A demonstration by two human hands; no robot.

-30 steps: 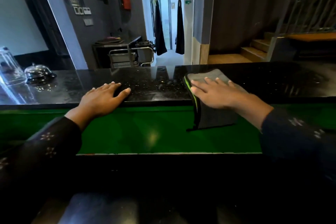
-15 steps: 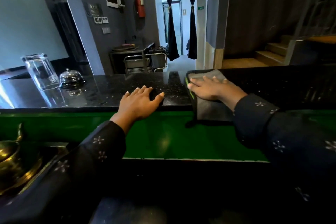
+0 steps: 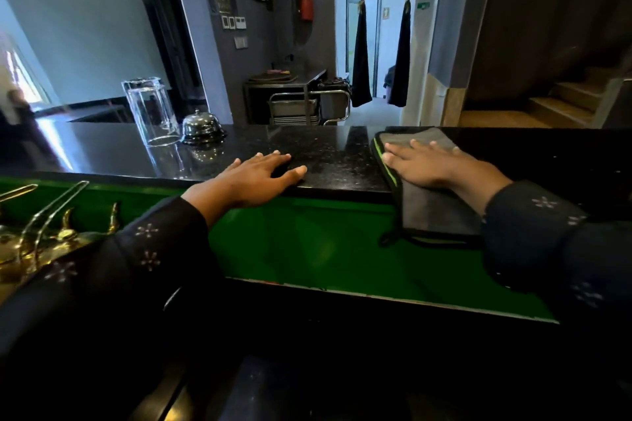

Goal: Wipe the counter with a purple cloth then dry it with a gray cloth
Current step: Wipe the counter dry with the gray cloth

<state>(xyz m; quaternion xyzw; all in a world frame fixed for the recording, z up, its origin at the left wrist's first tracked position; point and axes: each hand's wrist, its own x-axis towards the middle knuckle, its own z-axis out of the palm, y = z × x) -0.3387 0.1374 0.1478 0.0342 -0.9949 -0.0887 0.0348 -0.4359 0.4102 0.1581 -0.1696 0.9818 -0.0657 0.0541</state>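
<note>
Gray cloth (image 3: 427, 143), edged in green and black, lies on the glossy black counter (image 3: 325, 150), its near part draping over the front edge. Her right hand (image 3: 434, 166) presses it with flat, spread fingers; the left hand (image 3: 253, 178) rests open-palmed on bare counter nearby.

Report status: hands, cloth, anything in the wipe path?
Right hand flat, pressing gray cloth on black counter. Left hand open, resting on counter edge. Upturned glass and bell stand at counter's left.
</note>
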